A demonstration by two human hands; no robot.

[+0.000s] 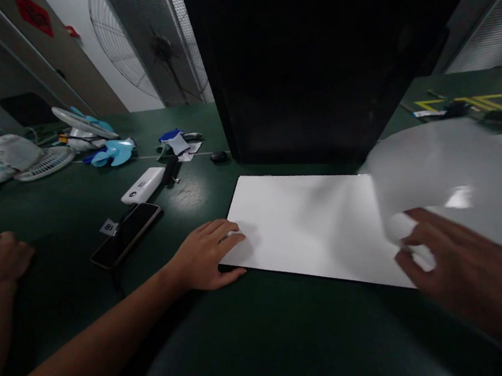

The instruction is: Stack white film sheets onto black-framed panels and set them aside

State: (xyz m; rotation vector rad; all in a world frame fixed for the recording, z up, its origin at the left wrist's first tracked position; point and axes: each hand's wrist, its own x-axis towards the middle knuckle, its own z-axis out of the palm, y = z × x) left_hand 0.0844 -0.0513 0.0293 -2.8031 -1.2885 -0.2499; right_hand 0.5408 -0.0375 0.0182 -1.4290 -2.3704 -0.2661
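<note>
A white rectangular panel (304, 224) with a dark rim lies on the green table. My left hand (211, 255) rests at its left edge, fingers spread and thumb stretched along the near corner. At the right side of the panel, a glossy white sheet (427, 157) curves upward and spreads to the right. My right hand (460, 261) is blurred by motion, its thumb and fingers pinched on the near edge of this sheet, over the panel's near right corner. Part of the panel's right edge is hidden by the sheet and hand.
A large black screen-like panel (310, 68) stands behind the white one. To the left lie a phone (125, 234), a white power bank (144, 185) and fan parts (46, 161). A small black object (218, 156) sits behind. Another person's hand (0, 256) rests at far left.
</note>
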